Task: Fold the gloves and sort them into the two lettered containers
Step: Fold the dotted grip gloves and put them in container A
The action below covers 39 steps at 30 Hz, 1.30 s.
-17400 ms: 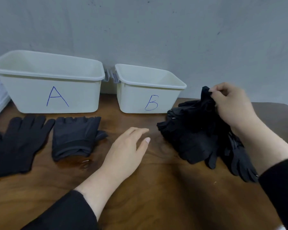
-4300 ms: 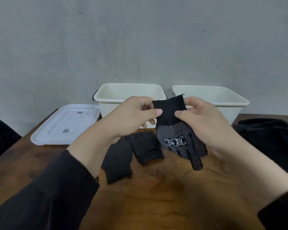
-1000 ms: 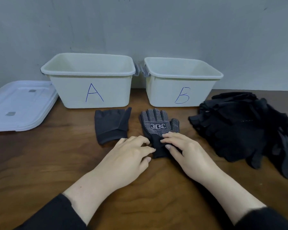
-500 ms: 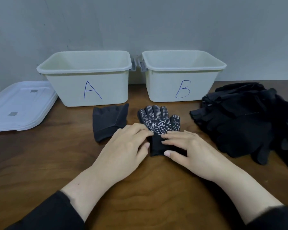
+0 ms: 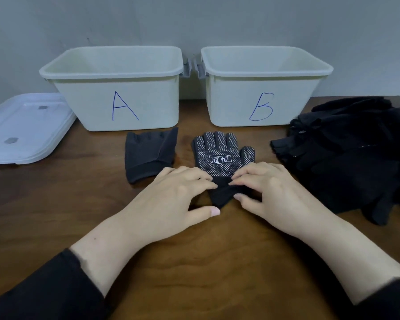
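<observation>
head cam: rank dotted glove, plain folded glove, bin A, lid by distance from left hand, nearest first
From the left hand:
1. dotted glove, at its fingertips, cuff touched.
2. plain folded glove, just beyond, slightly left.
3. bin A, behind that glove.
4. lid, far left.

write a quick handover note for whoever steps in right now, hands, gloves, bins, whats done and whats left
Left hand and right hand: both pinch the cuff of the dotted glove, which lies flat, dots up, in front of bin B.
A plain glove lies in front of bin A; whether it is folded is unclear.
The unsorted glove pile sits at the right of the table.
Done: nothing visible in either bin from this angle.
Left: fold the dotted glove, bin both gloves, then work through the pile.
</observation>
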{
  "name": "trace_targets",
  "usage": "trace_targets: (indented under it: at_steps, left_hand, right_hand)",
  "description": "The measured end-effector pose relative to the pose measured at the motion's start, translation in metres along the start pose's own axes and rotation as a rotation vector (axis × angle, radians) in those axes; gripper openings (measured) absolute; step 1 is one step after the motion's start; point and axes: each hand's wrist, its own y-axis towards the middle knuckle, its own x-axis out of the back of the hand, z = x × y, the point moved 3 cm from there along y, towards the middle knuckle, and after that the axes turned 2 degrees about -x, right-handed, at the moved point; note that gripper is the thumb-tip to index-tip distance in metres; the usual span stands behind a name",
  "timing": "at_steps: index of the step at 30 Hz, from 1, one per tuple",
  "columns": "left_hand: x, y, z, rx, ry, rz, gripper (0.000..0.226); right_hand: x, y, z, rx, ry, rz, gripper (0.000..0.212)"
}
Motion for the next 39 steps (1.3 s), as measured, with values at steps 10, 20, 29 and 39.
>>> trace_targets:
  at_steps: [10,20,29,39]
  left_hand:
    - [-0.003,0.013,-0.004,0.037,-0.043,-0.153,0.023]
    - [0.002,0.014,-0.001,0.258,-0.276,-0.248,0.012]
    - [-0.002,0.022,0.005,0.329,-0.203,-0.314,0.042]
    - [-0.004,0.02,0.001,0.096,0.129,-0.102,0.042]
  right_hand:
    - [0.013,0.003,0.007,-0.022,0.132,0.068,0.019]
    - [0.012,0.006,0.004,-0.212,0.287,-0.023,0.04]
    - [-0.002,0.022,-0.004,-0.238,0.29,-0.167,0.038]
    - [-0.002,0.024,-0.01,-0.008,0.056,0.008,0.03]
